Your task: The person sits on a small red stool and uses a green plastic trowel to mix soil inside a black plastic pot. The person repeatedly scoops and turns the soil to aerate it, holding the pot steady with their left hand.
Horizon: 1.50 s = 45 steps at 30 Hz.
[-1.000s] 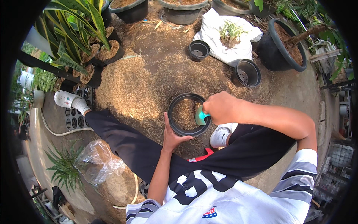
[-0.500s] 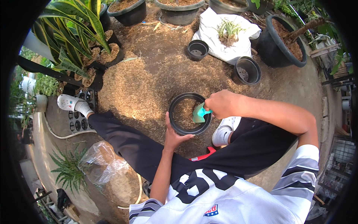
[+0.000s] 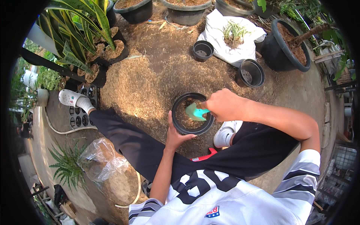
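Observation:
A round black plant pot stands on the ground between my legs, with brown soil-like material inside. My left hand steadies it from the near left side, its fingers and thumb spread around the wall. My right hand is closed around a turquoise hand trowel, the handle mostly hidden in the fist. The trowel's blade is over the pot's opening, tilted. Close to the pot's near side, a red object lies partly hidden by my trouser leg.
Two black pots, a smaller one and a larger one, lie beyond. A white sack bears a small striped plant. Large potted plants line the far side. Clear plastic, a hose and a black tray are left.
The trowel's blade has swung left and toward the pot's middle, turning flatter, as my right hand rotated. My left hand stays on the pot. The whole view has shifted slightly.

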### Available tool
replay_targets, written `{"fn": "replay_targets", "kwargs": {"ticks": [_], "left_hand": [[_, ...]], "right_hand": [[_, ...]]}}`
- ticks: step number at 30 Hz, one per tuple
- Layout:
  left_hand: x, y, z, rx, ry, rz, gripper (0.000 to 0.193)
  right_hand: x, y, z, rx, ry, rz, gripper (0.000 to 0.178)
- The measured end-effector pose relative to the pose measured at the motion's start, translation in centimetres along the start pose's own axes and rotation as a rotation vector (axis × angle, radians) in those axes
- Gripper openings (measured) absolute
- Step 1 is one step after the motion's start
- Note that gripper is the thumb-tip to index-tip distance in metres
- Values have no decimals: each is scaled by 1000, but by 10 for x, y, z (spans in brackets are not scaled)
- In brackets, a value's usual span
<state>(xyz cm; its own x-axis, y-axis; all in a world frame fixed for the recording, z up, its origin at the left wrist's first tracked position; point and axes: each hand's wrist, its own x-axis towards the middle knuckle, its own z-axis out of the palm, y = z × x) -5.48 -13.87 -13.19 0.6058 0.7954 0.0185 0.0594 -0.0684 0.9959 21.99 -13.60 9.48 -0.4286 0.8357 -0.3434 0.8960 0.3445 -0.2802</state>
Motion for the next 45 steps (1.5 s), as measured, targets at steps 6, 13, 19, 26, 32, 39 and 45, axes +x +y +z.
{"fn": "replay_targets", "kwargs": {"ticks": [6, 13, 19, 26, 32, 39, 45], "left_hand": [[6, 2, 5, -21, -6, 1, 157], [3, 0, 1, -9, 7, -9, 159], [4, 4, 0, 59, -5, 19, 160], [6, 4, 0, 98, -2, 21, 159], [4, 10, 0, 37, 1, 16, 159], [6, 4, 1, 52, -12, 19, 159], [4, 2, 0, 54, 2, 17, 158]], "right_hand": [[-6, 7, 18, 98, -43, 97, 38], [-7, -10, -8, 26, -140, 61, 36], [-8, -11, 14, 37, -68, 18, 24], [-8, -5, 12, 145, 104, 90, 34], [-7, -8, -3, 121, -123, 130, 31], [-6, -9, 22, -18, -149, 22, 18], [-7, -6, -4, 13, -107, -14, 33]]}}
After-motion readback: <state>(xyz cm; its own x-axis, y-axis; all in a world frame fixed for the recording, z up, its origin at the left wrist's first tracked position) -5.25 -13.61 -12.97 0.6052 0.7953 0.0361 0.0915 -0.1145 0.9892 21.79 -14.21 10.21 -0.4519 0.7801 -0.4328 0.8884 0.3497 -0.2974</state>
